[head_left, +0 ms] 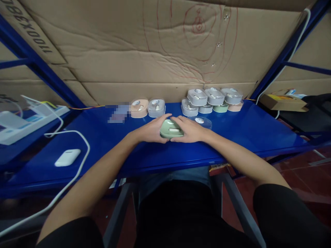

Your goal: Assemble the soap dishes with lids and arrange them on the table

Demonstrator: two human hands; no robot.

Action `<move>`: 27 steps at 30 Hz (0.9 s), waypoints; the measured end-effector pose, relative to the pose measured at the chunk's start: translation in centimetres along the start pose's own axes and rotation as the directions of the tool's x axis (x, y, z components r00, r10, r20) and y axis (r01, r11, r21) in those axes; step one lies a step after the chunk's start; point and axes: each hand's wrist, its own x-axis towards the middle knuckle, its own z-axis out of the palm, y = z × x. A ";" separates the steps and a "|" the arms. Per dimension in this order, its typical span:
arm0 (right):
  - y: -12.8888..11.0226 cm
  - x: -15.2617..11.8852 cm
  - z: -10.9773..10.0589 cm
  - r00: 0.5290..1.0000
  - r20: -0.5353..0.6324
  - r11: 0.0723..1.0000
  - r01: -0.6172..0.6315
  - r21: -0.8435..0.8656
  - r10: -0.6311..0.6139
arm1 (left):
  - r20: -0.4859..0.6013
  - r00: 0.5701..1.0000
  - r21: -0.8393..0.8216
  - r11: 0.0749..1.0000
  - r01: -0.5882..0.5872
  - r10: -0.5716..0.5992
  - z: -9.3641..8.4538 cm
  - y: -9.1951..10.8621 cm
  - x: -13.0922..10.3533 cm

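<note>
A small green container (171,128) with a pale, elongated piece on its top is between my two hands, just above or on the blue table. My left hand (153,131) is curled round its left side and my right hand (190,131) round its right side. Both thumbs come close together at its near edge. Right behind my right hand lies a clear lid (204,122) with a round white sticker, partly covered by the hand. The underside of the green container is hidden.
Grey, green and peach containers with clear lids are stacked at the back right (197,97). A peach container (139,108) and a grey container (156,108) stand further left. A white earbud case (67,157) and a white cable (86,156) lie at left. Cardboard (116,69) walls the back.
</note>
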 end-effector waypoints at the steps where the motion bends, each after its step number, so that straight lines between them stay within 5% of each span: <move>1: 0.0 0.1 0.2 1.000 -0.012 1.000 -0.003 0.005 0.003 | -0.002 1.000 -0.002 1.000 0.007 -0.007 0.0 0.0 0.0; 10: 0.4 -0.9 -1.8 0.989 -0.125 0.992 -0.061 0.107 0.075 | -0.021 0.999 -0.063 0.997 0.047 -0.049 -1.1 -1.2 0.0; 15: -0.1 -2.3 -3.8 1.000 -0.004 0.994 0.020 0.112 -0.020 | -0.058 0.991 0.065 0.990 0.128 -0.124 -1.5 -3.4 0.0; 22: -0.7 -2.3 -3.2 0.992 0.102 0.995 0.062 0.079 -0.070 | -0.050 0.986 0.139 0.977 0.163 -0.158 -1.7 -3.9 0.0; 27: 1.2 -2.5 -6.0 0.981 -0.042 0.965 -0.192 -0.180 0.187 | -0.016 0.986 0.167 0.972 0.167 -0.166 -1.7 -4.0 0.0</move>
